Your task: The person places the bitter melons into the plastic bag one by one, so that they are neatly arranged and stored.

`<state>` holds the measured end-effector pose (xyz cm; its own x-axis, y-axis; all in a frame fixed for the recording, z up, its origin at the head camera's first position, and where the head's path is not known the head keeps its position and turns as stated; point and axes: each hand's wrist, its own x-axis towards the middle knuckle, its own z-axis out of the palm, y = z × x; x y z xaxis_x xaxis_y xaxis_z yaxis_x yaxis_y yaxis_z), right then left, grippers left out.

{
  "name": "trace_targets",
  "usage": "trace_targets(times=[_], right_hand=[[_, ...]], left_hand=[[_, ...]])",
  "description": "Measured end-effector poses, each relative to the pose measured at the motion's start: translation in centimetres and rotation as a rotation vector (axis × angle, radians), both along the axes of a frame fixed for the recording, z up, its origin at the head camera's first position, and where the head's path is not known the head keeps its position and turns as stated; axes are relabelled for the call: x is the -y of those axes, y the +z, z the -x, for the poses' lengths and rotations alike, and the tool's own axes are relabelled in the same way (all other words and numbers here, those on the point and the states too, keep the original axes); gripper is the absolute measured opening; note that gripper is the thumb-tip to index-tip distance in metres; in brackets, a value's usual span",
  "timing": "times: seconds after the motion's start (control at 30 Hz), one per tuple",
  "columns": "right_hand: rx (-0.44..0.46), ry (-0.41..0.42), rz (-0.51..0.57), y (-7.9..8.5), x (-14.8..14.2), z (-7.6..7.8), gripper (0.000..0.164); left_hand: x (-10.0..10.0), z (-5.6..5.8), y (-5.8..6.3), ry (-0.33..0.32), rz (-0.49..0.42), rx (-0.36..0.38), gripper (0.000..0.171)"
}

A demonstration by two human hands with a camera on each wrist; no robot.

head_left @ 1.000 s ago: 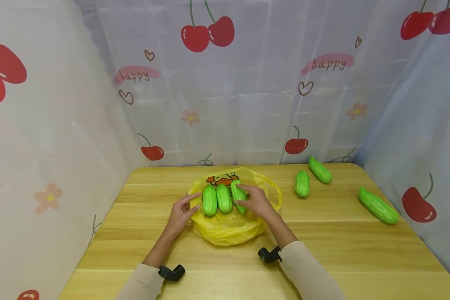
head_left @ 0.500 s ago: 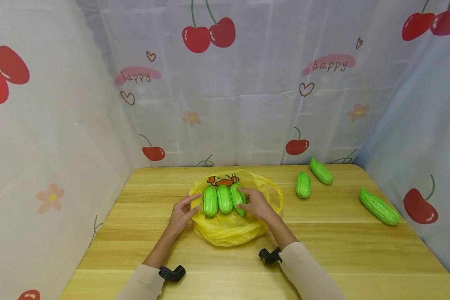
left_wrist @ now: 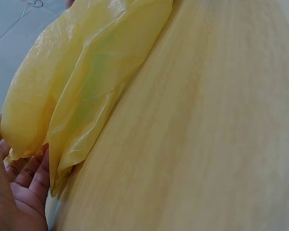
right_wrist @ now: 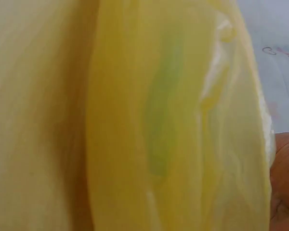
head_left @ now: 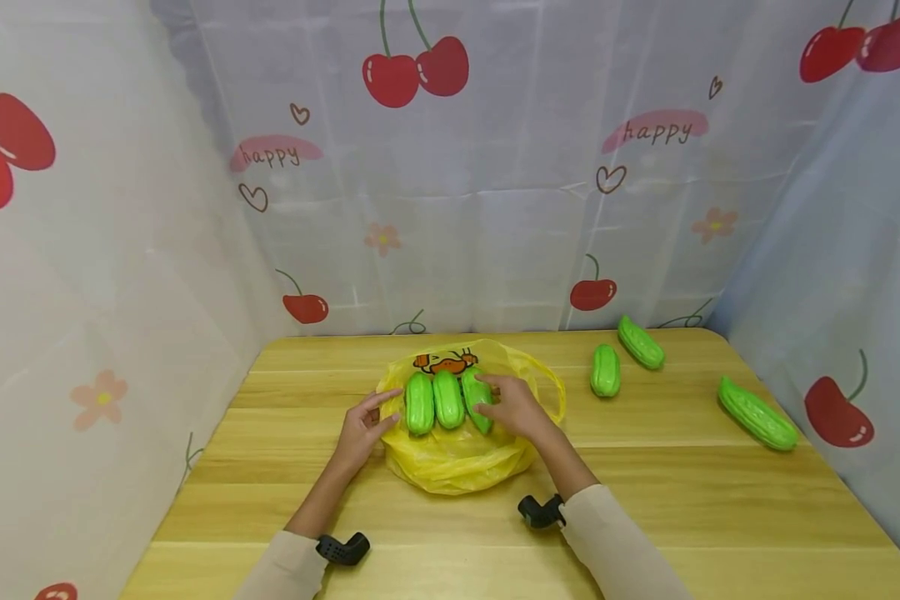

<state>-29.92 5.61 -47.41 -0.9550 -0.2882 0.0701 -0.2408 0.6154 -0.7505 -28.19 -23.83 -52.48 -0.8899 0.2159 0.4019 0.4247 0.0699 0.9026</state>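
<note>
A yellow plastic bag (head_left: 457,467) with a duck print lies spread on the table, its mouth facing me. Two glossy green, ridged, cucumber-like toys, a left one (head_left: 420,403) and a middle one (head_left: 448,400), lie side by side in it. To their right a third green cucumber-like toy (head_left: 476,402) is pinched between the thumb and fingers of my right hand (head_left: 516,407). My left hand (head_left: 358,429) grips the bag's left edge. In the left wrist view its fingers (left_wrist: 36,180) curl under the bag. Bag film fills most of the right wrist view, with a blurred green shape behind it.
On the table (head_left: 645,517), right of the bag, lie three more green toys: an upright-lying one (head_left: 605,371), a slanted one (head_left: 641,342) and one near the right edge (head_left: 757,414). Cherry-printed curtains (head_left: 495,208) enclose the table's back and sides.
My right hand has lowered the third green toy and shifted it slightly left, closer to the other two. The left hand keeps its place on the bag.
</note>
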Motion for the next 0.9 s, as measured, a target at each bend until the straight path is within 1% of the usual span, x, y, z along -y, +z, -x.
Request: trace_targets(times=[0.13, 0.3, 0.47, 0.67, 0.77, 0.9], right_hand=[[-0.03, 0.011, 0.001, 1.1, -0.1, -0.3, 0.051], [-0.054, 0.024, 0.004, 2.3, -0.3, -0.8, 0.049], [-0.087, 0.032, 0.054, 3.8, -0.8, -1.5, 0.05], [-0.125, 0.027, 0.126, 5.7, -1.9, -2.3, 0.052], [-0.138, 0.023, 0.151, 6.4, -2.5, -2.5, 0.053], [-0.164, 0.014, 0.15, 7.0, -3.4, -2.5, 0.054]], left_hand=[[0.0, 0.0, 0.4, 0.013, 0.021, 0.001, 0.039], [0.0, 0.0, 0.5, 0.003, 0.023, -0.004, 0.04], [-0.1, -0.1, 0.3, -0.007, 0.008, -0.016, 0.04], [-0.1, -0.2, 0.4, -0.002, 0.022, -0.016, 0.04], [-0.1, -0.2, 0.4, 0.006, 0.028, -0.004, 0.04], [-0.1, -0.3, 0.5, 0.007, 0.025, 0.011, 0.041]])
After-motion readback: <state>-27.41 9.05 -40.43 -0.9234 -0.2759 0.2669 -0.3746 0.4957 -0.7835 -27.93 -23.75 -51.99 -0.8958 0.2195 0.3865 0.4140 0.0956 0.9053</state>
